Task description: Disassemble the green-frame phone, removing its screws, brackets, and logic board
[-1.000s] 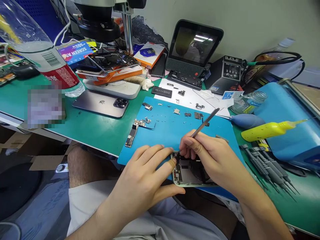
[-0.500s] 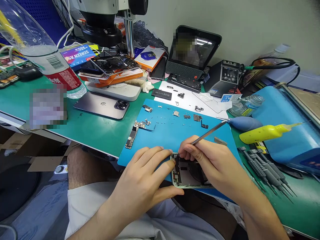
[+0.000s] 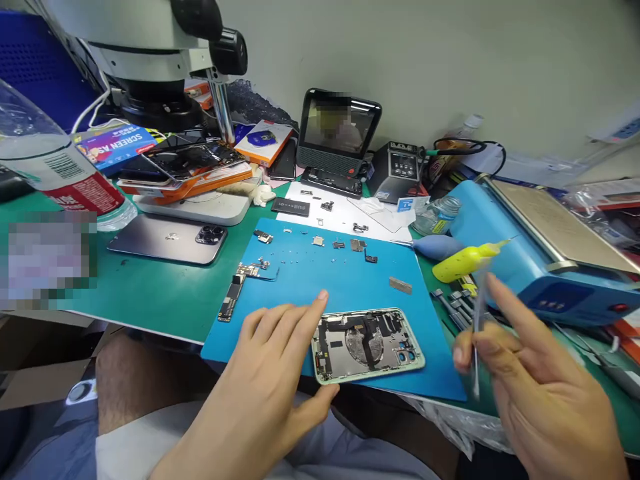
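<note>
An opened phone housing [image 3: 345, 357] with a pale green frame lies at the front edge of the blue mat [image 3: 320, 287], its inside facing up. My left hand [image 3: 275, 367] grips its left end, thumb at the near corner and index finger raised along the far side. To the right, apart from the housing, my right hand [image 3: 530, 373] holds metal tweezers [image 3: 477, 333], blurred by motion. Farther back on the mat are a logic board [image 3: 231, 299], a small metal plate [image 3: 401, 285], a camera module [image 3: 263, 236] and several tiny screws and parts.
A blue heating machine [image 3: 520, 267], a yellow bottle [image 3: 457, 265], a blue air blower [image 3: 436, 247] and screwdrivers [image 3: 450, 310] stand or lie at right. At left are a microscope [image 3: 155, 80], a large bottle [image 3: 85, 180] and another phone [image 3: 165, 240]. A battery [image 3: 291, 207] lies behind the mat.
My right hand has lifted off the housing and moved right with the tweezers, uncovering the housing's interior. My left hand stays at its left end, index finger now raised. The view has shifted right.
</note>
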Demonstrator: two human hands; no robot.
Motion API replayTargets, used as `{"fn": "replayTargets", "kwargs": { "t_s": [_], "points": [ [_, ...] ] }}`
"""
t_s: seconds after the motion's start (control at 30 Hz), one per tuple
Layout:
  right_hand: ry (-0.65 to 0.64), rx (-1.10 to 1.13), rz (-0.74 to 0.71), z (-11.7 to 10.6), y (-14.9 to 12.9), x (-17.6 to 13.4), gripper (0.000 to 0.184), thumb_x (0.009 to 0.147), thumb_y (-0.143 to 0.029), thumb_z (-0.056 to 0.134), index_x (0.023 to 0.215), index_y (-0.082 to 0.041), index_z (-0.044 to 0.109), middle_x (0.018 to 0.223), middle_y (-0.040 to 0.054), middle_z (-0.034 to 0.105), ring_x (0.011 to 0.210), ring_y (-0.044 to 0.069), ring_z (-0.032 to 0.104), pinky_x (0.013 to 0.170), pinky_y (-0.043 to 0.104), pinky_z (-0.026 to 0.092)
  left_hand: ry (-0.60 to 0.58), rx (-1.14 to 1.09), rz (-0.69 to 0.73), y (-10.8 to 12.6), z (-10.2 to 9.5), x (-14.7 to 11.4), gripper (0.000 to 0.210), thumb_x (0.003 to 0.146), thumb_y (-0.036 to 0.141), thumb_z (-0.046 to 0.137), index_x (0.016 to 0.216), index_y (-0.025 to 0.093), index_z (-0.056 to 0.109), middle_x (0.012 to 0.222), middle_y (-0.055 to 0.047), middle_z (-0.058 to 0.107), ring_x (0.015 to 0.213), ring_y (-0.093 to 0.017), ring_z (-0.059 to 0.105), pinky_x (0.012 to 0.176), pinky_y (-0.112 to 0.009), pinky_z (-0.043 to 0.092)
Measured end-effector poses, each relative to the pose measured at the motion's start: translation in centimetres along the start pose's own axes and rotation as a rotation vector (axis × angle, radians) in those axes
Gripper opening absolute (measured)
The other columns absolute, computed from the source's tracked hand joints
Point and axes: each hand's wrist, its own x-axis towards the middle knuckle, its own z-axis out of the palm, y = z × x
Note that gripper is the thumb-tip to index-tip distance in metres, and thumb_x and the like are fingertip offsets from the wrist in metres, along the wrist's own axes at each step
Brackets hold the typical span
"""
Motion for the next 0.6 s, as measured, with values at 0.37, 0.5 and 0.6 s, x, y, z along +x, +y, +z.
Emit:
{"fn": "replayTargets", "kwargs": {
  "t_s": [0.37, 0.5, 0.6],
  "points": [
    [-0.013, 0.380, 0.071, -0.2, 0.7, -1.5, 0.015, 0.104, -0.039, 0.074, 0.110, -0.032, 0.087, 0.104, 0.0072, 0.086, 0.080, 0.022, 0.077, 0.060, 0.030, 0.064, -0.014, 0.035, 0.040, 2.6, 2.5, 1.6, 0.117, 0.068, 0.081, 0.105, 0.160, 0.021, 0.065, 0.108, -0.005, 0.068, 0.098, -0.033, 0.064, 0.094, -0.048, 0.048],
    [0.109, 0.264, 0.103, 0.0, 1.9, -2.3, 0.025, 0.100, -0.038, 0.085, 0.123, -0.033, 0.077, 0.123, 0.0080, 0.085, 0.099, 0.023, 0.080, 0.075, 0.029, 0.068, -0.139, -0.023, 0.037, 1.4, 2.1, 1.6, 0.105, 0.070, 0.068, 0.110, 0.158, 0.029, 0.067, 0.119, -0.006, 0.074, 0.104, -0.032, 0.068, 0.094, -0.044, 0.051],
    [0.153, 0.143, 0.169, 0.1, 2.1, -3.3, 0.031, 0.098, -0.049, 0.089, 0.119, -0.033, 0.075, 0.122, 0.0071, 0.083, 0.115, 0.025, 0.080, 0.092, 0.028, 0.070, -0.252, -0.106, -0.063, 0.8, 1.8, 1.7, 0.082, 0.081, 0.044, 0.109, 0.152, 0.039, 0.070, 0.129, -0.004, 0.076, 0.111, -0.031, 0.071, 0.094, -0.040, 0.053]
  ]
}}
